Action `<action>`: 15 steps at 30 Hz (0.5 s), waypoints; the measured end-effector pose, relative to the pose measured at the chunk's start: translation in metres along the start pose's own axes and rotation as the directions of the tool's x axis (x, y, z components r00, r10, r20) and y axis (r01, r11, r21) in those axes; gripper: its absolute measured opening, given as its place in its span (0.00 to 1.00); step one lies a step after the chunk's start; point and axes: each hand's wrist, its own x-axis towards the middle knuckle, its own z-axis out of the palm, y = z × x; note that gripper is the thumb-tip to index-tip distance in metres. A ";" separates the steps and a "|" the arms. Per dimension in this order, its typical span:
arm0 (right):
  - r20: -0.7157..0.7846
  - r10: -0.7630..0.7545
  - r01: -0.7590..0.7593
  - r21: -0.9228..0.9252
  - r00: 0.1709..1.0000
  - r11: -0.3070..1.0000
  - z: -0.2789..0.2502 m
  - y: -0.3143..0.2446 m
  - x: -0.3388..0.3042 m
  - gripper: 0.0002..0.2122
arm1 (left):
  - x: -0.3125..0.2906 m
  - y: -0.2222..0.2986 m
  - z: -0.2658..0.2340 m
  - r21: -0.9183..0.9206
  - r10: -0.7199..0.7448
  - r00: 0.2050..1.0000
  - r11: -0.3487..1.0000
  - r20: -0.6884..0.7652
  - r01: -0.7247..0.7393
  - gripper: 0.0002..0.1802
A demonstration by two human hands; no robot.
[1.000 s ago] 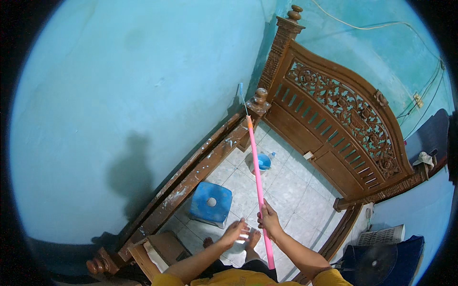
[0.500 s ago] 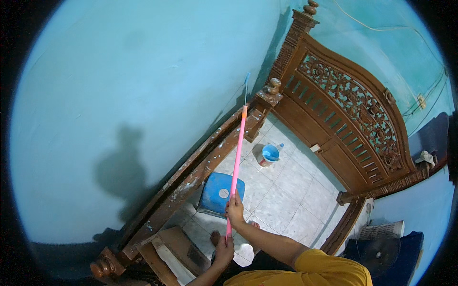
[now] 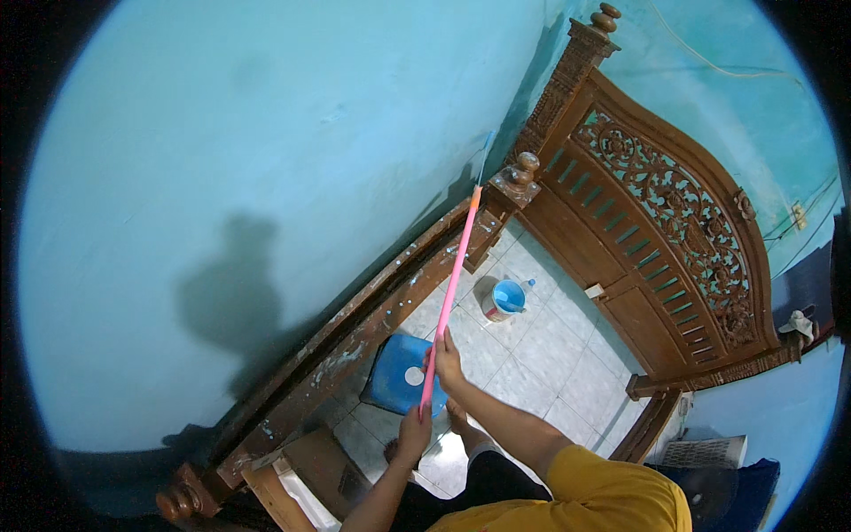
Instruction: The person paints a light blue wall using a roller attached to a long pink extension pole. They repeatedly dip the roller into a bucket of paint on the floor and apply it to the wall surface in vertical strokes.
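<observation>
Both hands grip a long pink pole (image 3: 459,263) with an orange collar and a thin metal rod at its far end. The rod carries a narrow light-blue head, apparently a paint roller (image 3: 488,142), close to the blue wall (image 3: 292,115); whether it touches cannot be told. My left hand (image 3: 414,433) is closed round the pole's near end. Farther up, my right hand (image 3: 448,363) wraps round it, above a blue plastic stool (image 3: 390,372). A bucket (image 3: 502,306) with blue paint inside stands on the floor beyond.
A paint-spattered wooden bed rail (image 3: 355,341) runs along the wall to a carved headboard (image 3: 656,204). White tiles (image 3: 550,372) cover the floor inside the frame. A cardboard box (image 3: 324,470) lies near left; a dark fan (image 3: 709,488) is at the lower right.
The pole and its head have shifted right in view, toward the bedpost. The view itself has moved a little, and a foot now shows farther forward beside the stool.
</observation>
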 end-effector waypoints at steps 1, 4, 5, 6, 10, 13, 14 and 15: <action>0.012 -0.013 0.013 0.009 1.000 1.000 0.000 -0.013 0.019 0.27 | 0.021 0.008 0.004 -0.038 -0.018 1.000 0.999 0.018 0.018 0.26; 0.026 -0.051 0.051 -0.005 0.998 0.999 -0.009 -0.025 0.052 0.27 | 0.050 0.033 0.009 -0.082 -0.051 0.998 0.995 0.041 0.054 0.26; 0.016 -0.069 0.069 -0.032 0.998 0.997 -0.013 -0.016 0.058 0.27 | 0.040 0.050 0.003 -0.045 -0.043 0.999 0.998 0.026 0.044 0.26; 0.022 -0.084 0.085 -0.065 0.996 0.994 -0.007 -0.015 0.055 0.27 | 0.035 0.059 -0.003 -0.015 -0.038 0.999 0.999 0.000 0.038 0.27; 0.199 0.014 0.002 -0.079 0.980 0.997 -0.002 0.045 -0.015 0.16 | -0.044 0.036 -0.033 0.061 -0.051 0.997 0.997 -0.065 0.055 0.22; 0.337 0.156 -0.076 -0.236 0.928 0.969 0.001 0.098 -0.089 0.14 | -0.121 -0.075 -0.043 0.184 -0.072 0.992 0.979 -0.104 0.090 0.20; 0.376 0.290 -0.258 -0.135 0.880 0.957 0.003 0.079 -0.110 0.15 | -0.137 -0.094 -0.039 0.146 -0.017 0.990 0.989 -0.140 0.038 0.18; 0.377 0.325 -0.291 -0.145 0.868 0.946 0.001 0.074 -0.115 0.14 | -0.150 -0.107 -0.034 0.111 0.038 0.984 0.994 -0.174 -0.019 0.16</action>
